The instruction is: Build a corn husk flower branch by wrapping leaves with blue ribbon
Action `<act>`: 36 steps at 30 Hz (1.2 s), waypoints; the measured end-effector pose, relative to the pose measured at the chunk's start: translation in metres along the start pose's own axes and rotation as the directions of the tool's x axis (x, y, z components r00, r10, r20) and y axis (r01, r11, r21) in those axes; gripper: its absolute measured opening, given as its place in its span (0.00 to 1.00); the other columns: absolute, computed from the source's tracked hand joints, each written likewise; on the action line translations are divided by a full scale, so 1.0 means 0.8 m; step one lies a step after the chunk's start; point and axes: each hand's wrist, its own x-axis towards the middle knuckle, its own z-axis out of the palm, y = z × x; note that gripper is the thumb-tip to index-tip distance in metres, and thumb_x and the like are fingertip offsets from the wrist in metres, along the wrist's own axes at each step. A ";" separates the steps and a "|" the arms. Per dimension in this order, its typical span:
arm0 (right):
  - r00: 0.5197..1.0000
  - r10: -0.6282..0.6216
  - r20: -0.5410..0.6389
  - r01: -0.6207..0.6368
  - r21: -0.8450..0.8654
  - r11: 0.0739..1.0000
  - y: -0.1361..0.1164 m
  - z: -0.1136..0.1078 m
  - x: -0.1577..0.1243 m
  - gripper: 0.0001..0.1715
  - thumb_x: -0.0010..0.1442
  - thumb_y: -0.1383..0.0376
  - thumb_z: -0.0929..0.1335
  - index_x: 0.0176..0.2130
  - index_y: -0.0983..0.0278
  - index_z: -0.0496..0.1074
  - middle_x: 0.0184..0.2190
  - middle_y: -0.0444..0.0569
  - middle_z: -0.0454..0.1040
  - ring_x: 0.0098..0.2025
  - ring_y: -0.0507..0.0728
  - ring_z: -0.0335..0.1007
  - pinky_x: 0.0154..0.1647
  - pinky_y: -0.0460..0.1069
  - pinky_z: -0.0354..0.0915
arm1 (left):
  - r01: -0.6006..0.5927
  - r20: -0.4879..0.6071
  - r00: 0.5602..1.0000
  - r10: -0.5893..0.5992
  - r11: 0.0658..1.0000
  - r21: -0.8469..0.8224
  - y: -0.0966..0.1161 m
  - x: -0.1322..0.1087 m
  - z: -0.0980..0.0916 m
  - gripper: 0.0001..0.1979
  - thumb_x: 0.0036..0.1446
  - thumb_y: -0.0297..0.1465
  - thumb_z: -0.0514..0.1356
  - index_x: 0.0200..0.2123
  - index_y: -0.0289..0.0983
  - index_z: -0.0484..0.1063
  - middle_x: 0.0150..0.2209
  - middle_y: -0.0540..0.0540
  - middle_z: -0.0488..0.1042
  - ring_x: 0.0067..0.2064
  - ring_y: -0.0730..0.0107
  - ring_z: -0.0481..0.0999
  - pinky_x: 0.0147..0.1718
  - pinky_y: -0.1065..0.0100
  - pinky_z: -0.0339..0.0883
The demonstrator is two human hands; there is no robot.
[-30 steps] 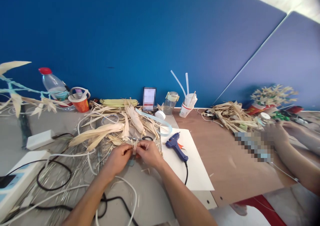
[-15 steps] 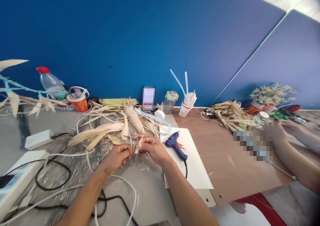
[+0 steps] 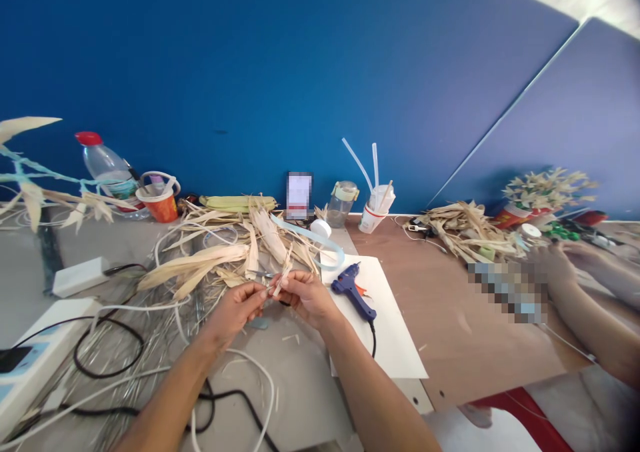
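Over the grey table my two hands meet, fingertips close together. My right hand is closed, pinching a small pale strip of dried corn husk that sticks up past the fingers. My left hand is also closed, thumb and forefinger pinched at the strip's lower end. A small dark thing shows beneath my right fingers; its kind is unclear. Just behind the hands spreads a heap of dried corn husks. To the right, a blue hot glue gun lies on a white sheet of paper.
At left are a power strip and tangled cables. Along the wall stand a red-capped bottle, an orange cup, a phone, a jar and a white cup. Another person's arms rest at right.
My hands have drawn closer together at the fingertips. The husk strip now stands up higher between them, and my left fingers have moved slightly right.
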 end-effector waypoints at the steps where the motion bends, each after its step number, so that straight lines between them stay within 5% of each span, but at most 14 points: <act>1: 1.000 -0.001 0.007 0.001 0.014 1.000 0.000 0.000 -0.001 0.10 0.44 0.63 0.75 0.25 0.68 0.76 0.24 0.47 0.76 0.26 0.49 0.72 0.31 0.42 0.68 | -0.007 -0.012 1.000 0.007 1.000 -0.003 -0.001 0.001 0.000 0.15 0.49 0.41 0.60 0.27 0.34 0.72 0.18 0.54 0.63 0.21 0.78 0.57 0.21 0.73 0.49; 20: 0.999 0.047 -0.005 -0.046 0.049 0.998 0.003 -0.003 0.000 0.10 0.43 0.65 0.76 0.24 0.69 0.75 0.27 0.48 0.77 0.27 0.50 0.73 0.31 0.43 0.71 | -0.139 -0.098 0.984 0.148 0.986 0.089 -0.011 0.006 0.003 0.11 0.46 0.36 0.63 0.24 0.36 0.65 0.21 0.55 0.63 0.25 0.75 0.60 0.24 0.72 0.54; 27: 0.999 0.034 -0.040 -0.031 0.065 0.997 -0.010 -0.008 -0.003 0.11 0.42 0.65 0.76 0.24 0.68 0.74 0.28 0.47 0.76 0.24 0.48 0.71 0.28 0.42 0.69 | -0.125 -0.184 0.979 0.089 0.972 -0.197 -0.005 0.005 -0.005 0.13 0.44 0.34 0.65 0.34 0.37 0.70 0.29 0.52 0.69 0.25 0.77 0.65 0.26 0.72 0.59; 31: 0.999 0.018 -0.035 -0.015 0.093 0.996 -0.014 -0.011 -0.003 0.11 0.41 0.65 0.76 0.23 0.68 0.73 0.28 0.46 0.76 0.24 0.48 0.72 0.27 0.42 0.68 | -0.171 -0.277 0.955 0.106 0.960 -0.222 -0.001 0.003 -0.010 0.11 0.46 0.35 0.64 0.31 0.35 0.72 0.24 0.52 0.69 0.23 0.78 0.64 0.25 0.73 0.58; 36: 0.999 0.016 -0.032 -0.013 0.104 0.995 -0.013 -0.010 -0.002 0.11 0.41 0.65 0.76 0.23 0.68 0.73 0.27 0.46 0.76 0.25 0.49 0.72 0.27 0.42 0.68 | -0.136 -0.255 0.962 0.100 0.983 -0.127 -0.001 0.002 -0.006 0.12 0.48 0.38 0.63 0.25 0.34 0.70 0.19 0.53 0.67 0.20 0.79 0.60 0.20 0.74 0.53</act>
